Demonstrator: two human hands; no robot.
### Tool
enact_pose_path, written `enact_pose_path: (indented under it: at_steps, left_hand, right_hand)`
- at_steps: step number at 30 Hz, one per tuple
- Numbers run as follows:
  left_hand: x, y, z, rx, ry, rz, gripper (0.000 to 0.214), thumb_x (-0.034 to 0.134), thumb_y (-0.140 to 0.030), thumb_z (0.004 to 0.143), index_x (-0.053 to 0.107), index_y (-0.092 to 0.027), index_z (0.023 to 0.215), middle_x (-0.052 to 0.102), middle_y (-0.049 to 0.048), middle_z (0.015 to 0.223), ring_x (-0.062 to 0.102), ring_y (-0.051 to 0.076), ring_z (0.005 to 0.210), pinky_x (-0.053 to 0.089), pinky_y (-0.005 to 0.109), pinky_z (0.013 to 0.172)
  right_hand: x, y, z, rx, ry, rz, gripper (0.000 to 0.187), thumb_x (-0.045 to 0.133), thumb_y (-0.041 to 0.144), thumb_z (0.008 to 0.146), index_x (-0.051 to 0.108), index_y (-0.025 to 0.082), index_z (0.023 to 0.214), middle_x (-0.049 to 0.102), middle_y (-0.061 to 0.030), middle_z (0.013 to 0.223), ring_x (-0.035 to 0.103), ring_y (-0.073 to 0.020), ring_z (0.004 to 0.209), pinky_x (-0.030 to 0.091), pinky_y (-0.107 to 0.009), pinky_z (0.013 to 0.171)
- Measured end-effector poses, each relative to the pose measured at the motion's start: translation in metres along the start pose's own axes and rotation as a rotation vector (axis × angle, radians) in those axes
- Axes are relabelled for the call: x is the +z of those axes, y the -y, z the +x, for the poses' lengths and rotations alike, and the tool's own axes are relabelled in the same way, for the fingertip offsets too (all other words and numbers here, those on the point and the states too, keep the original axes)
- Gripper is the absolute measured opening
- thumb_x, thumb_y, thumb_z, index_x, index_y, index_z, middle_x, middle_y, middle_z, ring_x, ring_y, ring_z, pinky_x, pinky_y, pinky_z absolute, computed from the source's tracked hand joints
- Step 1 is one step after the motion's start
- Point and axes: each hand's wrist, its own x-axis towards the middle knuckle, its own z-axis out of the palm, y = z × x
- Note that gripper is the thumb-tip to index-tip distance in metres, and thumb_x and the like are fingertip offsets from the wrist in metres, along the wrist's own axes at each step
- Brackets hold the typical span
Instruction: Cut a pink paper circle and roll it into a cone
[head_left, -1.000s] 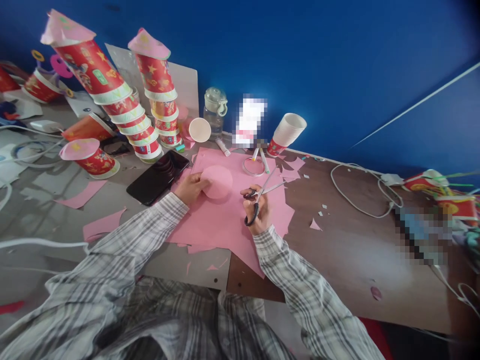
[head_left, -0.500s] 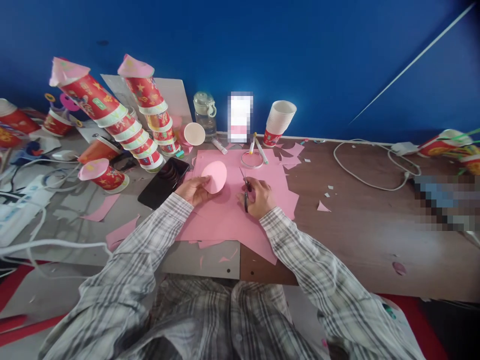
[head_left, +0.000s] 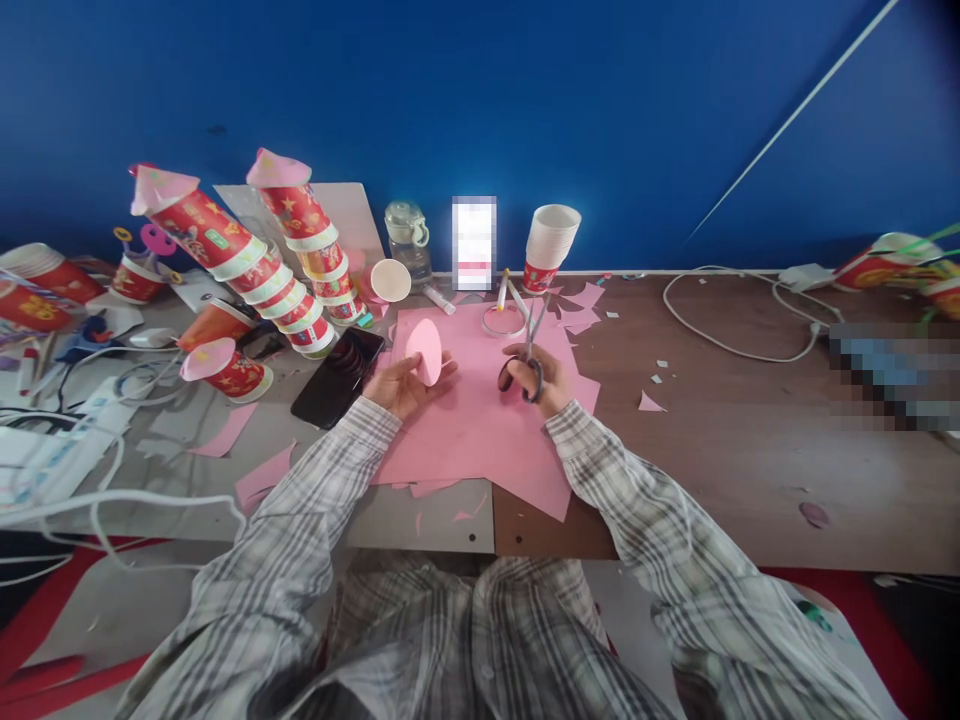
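My left hand (head_left: 401,385) pinches a cut pink paper disc (head_left: 424,350) and holds it up on edge above the large pink paper sheet (head_left: 480,430). My right hand (head_left: 541,378) grips black-handled scissors (head_left: 532,345) with the blades slightly apart and pointing away from me, just right of the disc. Both hands hover over the sheet near the middle of the table. A black phone (head_left: 339,362) lies just left of my left hand.
Stacks of red paper cups (head_left: 240,262) topped with pink cones lean at the back left. A white cup stack (head_left: 551,245), a clear jar (head_left: 409,235), markers and a tape ring (head_left: 504,320) sit at the back. Cables (head_left: 720,345) run right; pink scraps are scattered about.
The disc was lifted off the sheet and turned on edge. My right hand turned the scissors from pointing right to pointing away, and the view shifted upward.
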Motion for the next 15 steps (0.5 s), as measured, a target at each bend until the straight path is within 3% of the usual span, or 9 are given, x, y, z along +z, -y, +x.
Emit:
enact_pose_path:
  at_steps: [4, 9, 12, 15]
  left_hand:
    - [-0.003, 0.000, 0.002, 0.000, -0.061, -0.003, 0.027, 0.051, -0.021, 0.074, 0.052, -0.010, 0.098, 0.062, 0.0120, 0.099, 0.053, 0.027, 0.102, 0.044, 0.047, 0.087]
    - [-0.007, -0.001, 0.005, -0.023, -0.161, 0.079, 0.037, 0.055, -0.017, 0.070, 0.047, -0.012, 0.107, 0.062, 0.0129, 0.097, 0.057, 0.027, 0.092, 0.048, 0.051, 0.077]
    - [-0.007, -0.001, 0.005, -0.016, -0.173, 0.091, 0.039, 0.058, -0.017, 0.069, 0.047, -0.013, 0.107, 0.062, 0.0121, 0.095, 0.057, 0.027, 0.091, 0.049, 0.051, 0.074]
    - [-0.007, -0.001, 0.005, -0.021, -0.157, 0.095, 0.040, 0.059, -0.018, 0.069, 0.048, -0.013, 0.107, 0.062, 0.0133, 0.097, 0.057, 0.026, 0.091, 0.050, 0.048, 0.074]
  right_hand:
    - [-0.013, 0.010, 0.009, 0.018, -0.175, -0.053, 0.043, 0.097, 0.062, 0.085, 0.078, 0.024, 0.090, 0.072, -0.0019, 0.064, 0.063, -0.0180, 0.062, 0.047, -0.035, 0.065]
    - [-0.027, 0.022, 0.018, 0.128, -0.250, -0.150, 0.055, 0.100, 0.071, 0.078, 0.071, 0.025, 0.068, 0.058, 0.0038, 0.058, 0.051, -0.0161, 0.060, 0.042, -0.035, 0.063]
    - [-0.035, 0.022, 0.026, 0.134, -0.213, -0.361, 0.050, 0.097, 0.068, 0.079, 0.078, 0.023, 0.067, 0.064, 0.0000, 0.067, 0.061, -0.0212, 0.072, 0.054, -0.040, 0.074]
    - [-0.039, 0.012, 0.031, -0.039, -0.140, -0.688, 0.035, 0.096, 0.055, 0.085, 0.089, 0.023, 0.072, 0.080, -0.0084, 0.093, 0.077, -0.0311, 0.100, 0.066, -0.052, 0.105]
